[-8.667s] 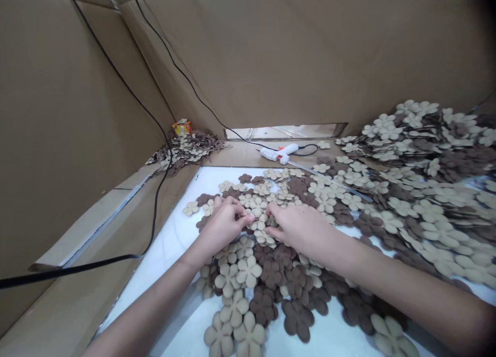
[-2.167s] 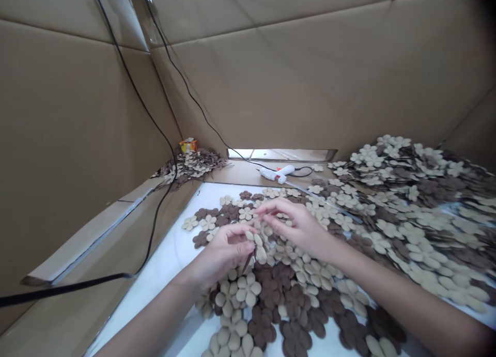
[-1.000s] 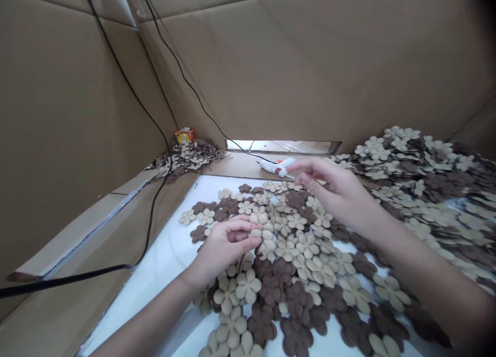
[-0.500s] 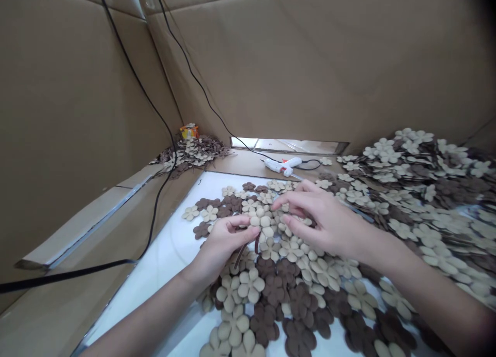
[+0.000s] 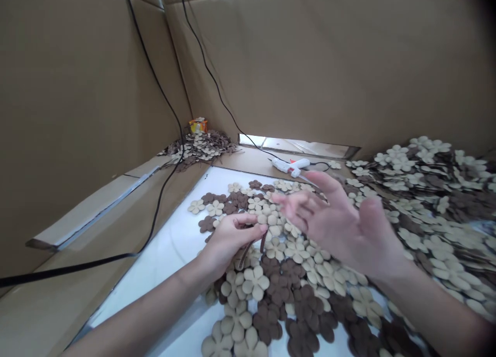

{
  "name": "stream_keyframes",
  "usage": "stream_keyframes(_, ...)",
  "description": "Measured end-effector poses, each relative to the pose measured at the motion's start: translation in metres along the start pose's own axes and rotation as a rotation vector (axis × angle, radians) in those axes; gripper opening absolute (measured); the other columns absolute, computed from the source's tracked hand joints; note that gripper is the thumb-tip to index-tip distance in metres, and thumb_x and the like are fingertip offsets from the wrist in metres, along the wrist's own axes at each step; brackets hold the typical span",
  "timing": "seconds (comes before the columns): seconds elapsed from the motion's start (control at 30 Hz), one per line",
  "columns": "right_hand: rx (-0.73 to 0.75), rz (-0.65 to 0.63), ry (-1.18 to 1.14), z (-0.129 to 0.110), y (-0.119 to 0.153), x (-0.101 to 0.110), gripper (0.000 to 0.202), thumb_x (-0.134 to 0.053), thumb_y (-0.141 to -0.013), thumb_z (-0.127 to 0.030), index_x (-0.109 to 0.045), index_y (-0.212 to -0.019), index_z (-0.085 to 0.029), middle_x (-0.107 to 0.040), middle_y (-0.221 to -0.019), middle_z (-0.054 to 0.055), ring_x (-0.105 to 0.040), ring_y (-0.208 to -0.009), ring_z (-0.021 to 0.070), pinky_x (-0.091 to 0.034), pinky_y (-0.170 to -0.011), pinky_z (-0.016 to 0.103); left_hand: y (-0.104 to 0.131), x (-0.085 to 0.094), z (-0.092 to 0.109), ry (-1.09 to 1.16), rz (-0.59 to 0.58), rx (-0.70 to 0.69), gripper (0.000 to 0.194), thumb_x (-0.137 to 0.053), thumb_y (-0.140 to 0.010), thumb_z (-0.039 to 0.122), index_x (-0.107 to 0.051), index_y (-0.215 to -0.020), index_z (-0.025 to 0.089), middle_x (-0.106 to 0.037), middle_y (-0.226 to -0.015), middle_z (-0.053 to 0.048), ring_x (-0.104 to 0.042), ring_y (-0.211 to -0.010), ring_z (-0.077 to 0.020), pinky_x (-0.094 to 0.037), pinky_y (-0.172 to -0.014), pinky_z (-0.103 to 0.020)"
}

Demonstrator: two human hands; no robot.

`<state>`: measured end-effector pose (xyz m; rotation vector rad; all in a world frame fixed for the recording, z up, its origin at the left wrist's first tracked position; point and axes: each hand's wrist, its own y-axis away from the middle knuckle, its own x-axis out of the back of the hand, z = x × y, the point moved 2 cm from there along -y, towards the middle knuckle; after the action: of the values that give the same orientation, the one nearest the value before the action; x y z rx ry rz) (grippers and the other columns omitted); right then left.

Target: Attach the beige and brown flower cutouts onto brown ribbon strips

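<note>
Between thumb and fingers, my left hand (image 5: 232, 238) pinches a beige fabric flower (image 5: 272, 218) with thin brown strips (image 5: 248, 253) hanging below it. My right hand (image 5: 337, 222) is raised to the right of that flower, palm turned up and fingers apart, holding nothing; its fingertips are blurred. Beneath both hands, many beige flowers (image 5: 256, 283) and dark brown flowers (image 5: 304, 303) lie loose and overlapping on a white board (image 5: 155, 300).
A white glue gun (image 5: 290, 166) lies behind the board, its black cord (image 5: 209, 67) running up the cardboard wall (image 5: 310, 62). Big flower heaps (image 5: 430, 186) fill the right side. At the back left, a pile of strips and flowers (image 5: 205, 146) sits beside an orange packet (image 5: 198, 125).
My right hand has pulled away from the held flower and turned its palm up, fingers spreading. My left hand keeps its pinch. The whole view has shifted slightly.
</note>
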<state>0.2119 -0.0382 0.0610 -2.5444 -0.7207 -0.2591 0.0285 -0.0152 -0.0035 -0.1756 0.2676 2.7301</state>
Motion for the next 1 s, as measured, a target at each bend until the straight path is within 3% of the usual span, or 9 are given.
stream_keyframes(0.13,-0.058,-0.603,-0.328,-0.016,0.008,-0.013,0.072,-0.008,-0.087,-0.066,-0.055,-0.107,-0.016,-0.046,-0.049,-0.004,-0.049,-0.04,0.0095,-0.044,-0.051,0.022,-0.001,-0.001,-0.004,-0.003,0.012,-0.012,0.025,-0.07,-0.071,0.037,-0.064,-0.066,0.013,-0.06,-0.063,-0.001,-0.053,-0.058,-0.0116,-0.038,-0.054,-0.021)
stream_keyframes(0.23,-0.368,-0.909,0.146,-0.022,0.028,-0.002,0.05,-0.034,-0.09,-0.055,-0.064,-0.085,-0.015,-0.054,-0.053,0.0,-0.049,-0.043,0.0097,-0.039,-0.046,0.021,-0.002,0.0,-0.004,-0.002,0.024,0.016,0.026,-0.069,-0.071,0.039,-0.068,-0.069,0.013,-0.064,-0.065,-0.003,-0.056,-0.058,-0.0133,-0.04,-0.055,-0.023)
stream_keyframes(0.37,-0.549,0.065,1.016,-0.01,0.034,0.034,0.041,-0.036,-0.09,-0.048,-0.063,-0.09,-0.016,-0.061,-0.062,0.008,-0.058,-0.053,0.0206,-0.046,-0.054,0.032,-0.001,0.001,0.0,0.009,0.019,0.017,0.024,-0.07,-0.071,0.038,-0.069,-0.069,0.014,-0.066,-0.066,-0.004,-0.058,-0.059,-0.014,-0.042,-0.058,-0.024)
stream_keyframes(0.5,-0.141,0.347,0.806,0.002,0.011,0.02,0.065,-0.031,-0.091,-0.053,-0.008,-0.144,-0.023,-0.048,-0.128,0.017,-0.053,-0.111,0.0284,-0.044,-0.088,0.044,0.0,-0.002,0.002,-0.006,0.005,-0.006,0.024,-0.069,-0.072,0.037,-0.069,-0.069,0.013,-0.066,-0.066,-0.004,-0.058,-0.061,-0.014,-0.042,-0.059,-0.024)
stream_keyframes(0.57,0.037,0.112,0.35,-0.002,-0.001,0.003,0.06,-0.019,-0.092,-0.058,0.0,-0.142,-0.031,-0.055,-0.121,0.009,-0.057,-0.105,0.0206,-0.047,-0.086,0.037,0.0,-0.002,0.002,-0.015,0.026,-0.022,0.023,-0.071,-0.07,0.036,-0.069,-0.069,0.014,-0.065,-0.066,-0.003,-0.056,-0.06,-0.0134,-0.041,-0.058,-0.023)
stream_keyframes(0.67,-0.034,-0.523,-0.119,-0.019,0.006,-0.017,0.063,-0.002,-0.091,-0.059,-0.034,-0.135,-0.026,-0.064,-0.072,0.001,-0.065,-0.064,0.0134,-0.051,-0.062,0.025,-0.002,0.0,0.001,-0.016,0.065,-0.029,0.024,-0.073,-0.066,0.037,-0.069,-0.068,0.013,-0.065,-0.064,-0.003,-0.055,-0.057,-0.0133,-0.039,-0.055,-0.023)
stream_keyframes(0.77,-0.267,-0.886,0.293,-0.029,0.035,-0.01,0.046,-0.035,-0.09,-0.055,-0.066,-0.103,-0.024,-0.066,-0.066,0.003,-0.062,-0.056,0.0145,-0.043,-0.049,0.022,-0.003,0.003,0.001,-0.004,0.076,-0.007,0.026,-0.072,-0.067,0.039,-0.07,-0.069,0.013,-0.065,-0.062,-0.004,-0.056,-0.056,-0.0141,-0.039,-0.053,-0.024)
stream_keyframes(0.9,-0.428,-0.015,1.166,-0.026,0.043,0.032,0.035,-0.04,-0.089,-0.045,-0.066,-0.101,-0.024,-0.069,-0.074,0.008,-0.062,-0.061,0.0233,-0.043,-0.054,0.032,-0.002,0.003,0.003,0.012,0.062,0.003,0.025,-0.071,-0.068,0.039,-0.069,-0.068,0.013,-0.065,-0.061,-0.005,-0.057,-0.055,-0.0139,-0.039,-0.053,-0.024)
stream_keyframes(1.0,-0.37,0.292,1.213,-0.021,0.023,0.037,0.044,-0.035,-0.091,-0.045,-0.05,-0.124,-0.02,-0.061,-0.114,0.015,-0.057,-0.099,0.0318,-0.044,-0.073,0.04,-0.002,0.001,0.004,0.021,0.05,-0.005,0.024,-0.07,-0.07,0.037,-0.068,-0.068,0.013,-0.065,-0.063,-0.005,-0.057,-0.056,-0.0135,-0.039,-0.053,-0.024)
